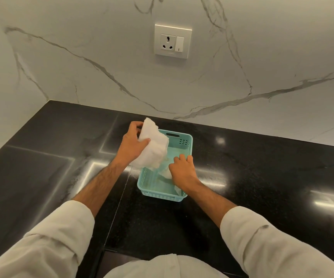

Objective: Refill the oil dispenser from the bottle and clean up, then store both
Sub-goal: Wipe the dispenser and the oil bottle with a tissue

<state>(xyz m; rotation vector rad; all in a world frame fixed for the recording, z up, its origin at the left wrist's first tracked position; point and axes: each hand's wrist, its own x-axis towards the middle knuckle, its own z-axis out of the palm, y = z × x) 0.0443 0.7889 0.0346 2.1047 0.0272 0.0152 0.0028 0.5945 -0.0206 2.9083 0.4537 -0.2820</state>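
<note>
We stand at a white marble-veined wall (102, 57) that wraps a corner, with a glossy black counter (262, 167) running below it and catching bright streaks of light. Our sleeves (48, 241) are pale and rolled back to the forearms, and both arms reach forward over the counter. In the middle of the counter sits a light teal plastic basket (182, 140), slotted along its sides, with a handle slot in the far wall. Our left hand (131, 145) is raised over the basket's left rim, fingers and thumb curled tight round a crumpled white paper towel (154, 149) that hangs down towards the basket. Our right hand (182, 169) is lower, inside the basket near its right wall, fingers bent down on a second, smaller wad of white paper (167, 174) that lies on the basket floor; whether we grip it or only press it we cannot tell. On the wall above is a white socket plate with a switch (173, 41). The oil dispenser and the bottle are nowhere in our view
</note>
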